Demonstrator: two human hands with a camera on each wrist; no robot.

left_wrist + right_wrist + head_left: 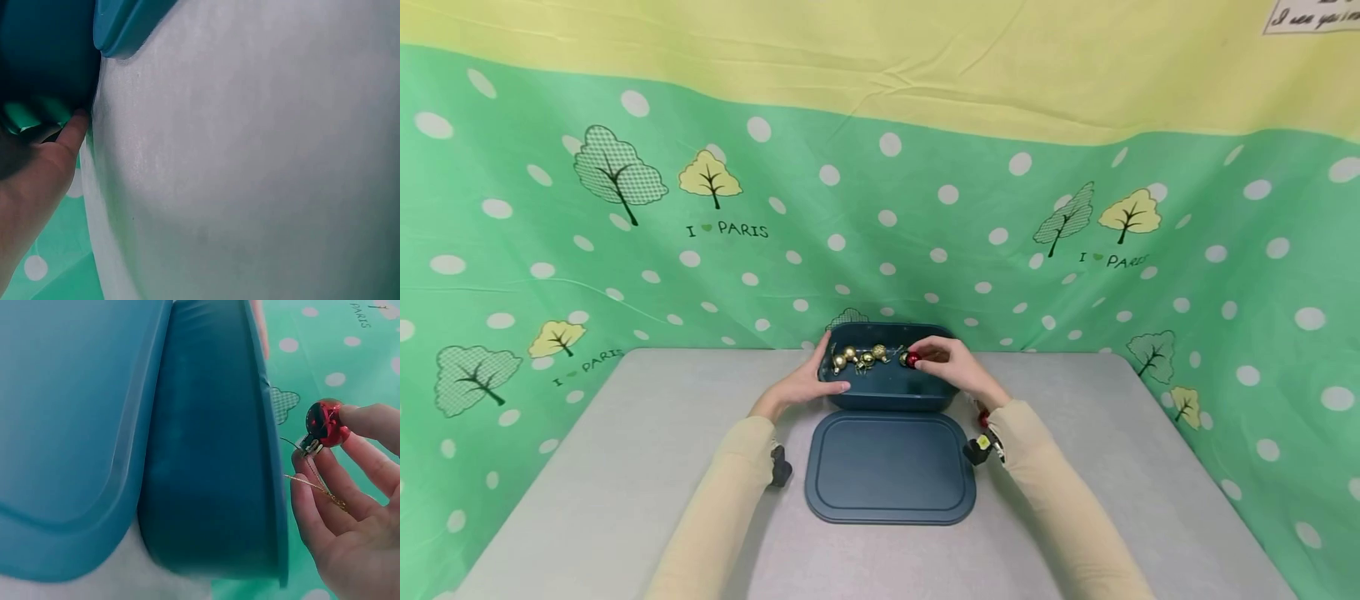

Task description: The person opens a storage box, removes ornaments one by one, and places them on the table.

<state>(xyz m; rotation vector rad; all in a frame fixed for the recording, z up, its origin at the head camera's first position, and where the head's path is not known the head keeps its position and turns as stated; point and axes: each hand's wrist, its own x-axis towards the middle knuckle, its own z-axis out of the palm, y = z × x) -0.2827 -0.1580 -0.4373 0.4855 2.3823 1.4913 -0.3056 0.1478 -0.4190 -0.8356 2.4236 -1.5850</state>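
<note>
A dark blue plastic box (887,398) stands at the table's back edge, with several small gold baubles (850,353) lying inside. My left hand (801,385) grips its left end, the thumb over the rim. The left wrist view catches a fingertip against the box wall (50,56). Over the right part of the box, my right hand (953,363) pinches a shiny red bauble (326,422) between thumb and fingers. From the bauble's silver cap, a thin gold cord (322,484) trails across the fingers.
The blue lid (891,468) lies flat on the grey table (647,475), directly in front of the box. Another red bauble (983,418) sits by the right wrist, partly hidden by the sleeve. A green dotted curtain (850,217) hangs behind and at the sides.
</note>
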